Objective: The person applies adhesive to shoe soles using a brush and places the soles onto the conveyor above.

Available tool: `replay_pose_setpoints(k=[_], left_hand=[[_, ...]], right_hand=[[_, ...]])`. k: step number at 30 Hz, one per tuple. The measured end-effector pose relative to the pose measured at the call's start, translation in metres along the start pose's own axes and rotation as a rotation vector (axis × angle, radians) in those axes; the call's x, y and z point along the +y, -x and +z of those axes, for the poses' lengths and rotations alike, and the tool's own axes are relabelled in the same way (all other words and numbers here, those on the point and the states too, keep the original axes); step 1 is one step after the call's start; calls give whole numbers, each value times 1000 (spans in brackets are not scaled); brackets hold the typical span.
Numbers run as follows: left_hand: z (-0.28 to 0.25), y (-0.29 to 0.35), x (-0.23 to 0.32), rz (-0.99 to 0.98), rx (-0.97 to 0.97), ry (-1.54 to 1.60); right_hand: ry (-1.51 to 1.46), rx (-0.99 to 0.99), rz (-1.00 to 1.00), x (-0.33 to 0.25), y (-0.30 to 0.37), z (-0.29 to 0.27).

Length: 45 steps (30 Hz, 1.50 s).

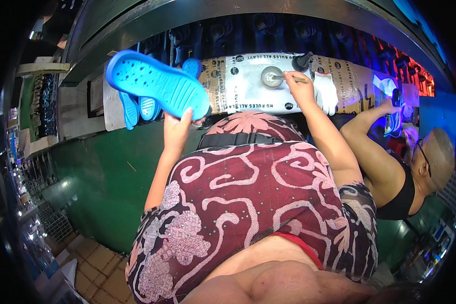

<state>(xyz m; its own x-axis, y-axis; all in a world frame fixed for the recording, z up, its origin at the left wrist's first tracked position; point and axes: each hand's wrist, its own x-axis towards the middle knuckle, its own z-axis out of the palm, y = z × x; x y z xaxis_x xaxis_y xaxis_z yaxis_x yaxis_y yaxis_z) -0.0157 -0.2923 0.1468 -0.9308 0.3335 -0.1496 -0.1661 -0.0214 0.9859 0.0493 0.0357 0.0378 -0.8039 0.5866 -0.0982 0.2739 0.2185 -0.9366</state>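
My left hand [177, 129] is closed on the heel end of a bright blue shoe sole [159, 83], which is tilted up over the left part of the bench. Holes dot its wider end, and ridges cross the rest. My right hand [301, 91] grips a thin brush [280, 78]. The brush tip dips into a round bowl [271, 86] of whitish liquid, probably glue. Just behind that hand stands a black bottle [302, 61] with a narrow tip. More blue soles [148, 108] lie beneath and behind the held one, partly hidden by it.
Printed brown and white sheeting [245, 93] covers the bench. A white cloth [325, 93] lies right of the bowl. Dark shoe-shaped items [220, 30] line the back. At right, a co-worker [390, 152] handles a shoe [394, 109] under blue light. Green floor [96, 172] lies to the left.
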Motion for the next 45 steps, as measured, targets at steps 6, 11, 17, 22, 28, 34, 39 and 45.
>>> replay_pose_setpoints(k=[6,11,17,22,28,34,39,45], left_hand=[[36,-32,7,263,-20,-190],[57,-37,21,441,-5,-323],[62,-39,17,434,4,-293],[64,-41,17,587,-17,-290],[58,-40,20,614,0,-386],[53,-42,13,610,-25,-398],[54,-41,14,636,11,-409],[57,-38,17,637,29,-423]], right_hand=[[-372,21,-20,-49,20,-30],[-449,-121,-264,-116,48,-35],[-53,-155,-837,-166,60,-13],[93,-152,-957,-169,55,-3],[176,-219,-803,-167,55,-12],[137,-152,-954,-173,50,-2],[250,-140,-1016,-175,45,-2],[228,-217,-960,-171,49,-6]])
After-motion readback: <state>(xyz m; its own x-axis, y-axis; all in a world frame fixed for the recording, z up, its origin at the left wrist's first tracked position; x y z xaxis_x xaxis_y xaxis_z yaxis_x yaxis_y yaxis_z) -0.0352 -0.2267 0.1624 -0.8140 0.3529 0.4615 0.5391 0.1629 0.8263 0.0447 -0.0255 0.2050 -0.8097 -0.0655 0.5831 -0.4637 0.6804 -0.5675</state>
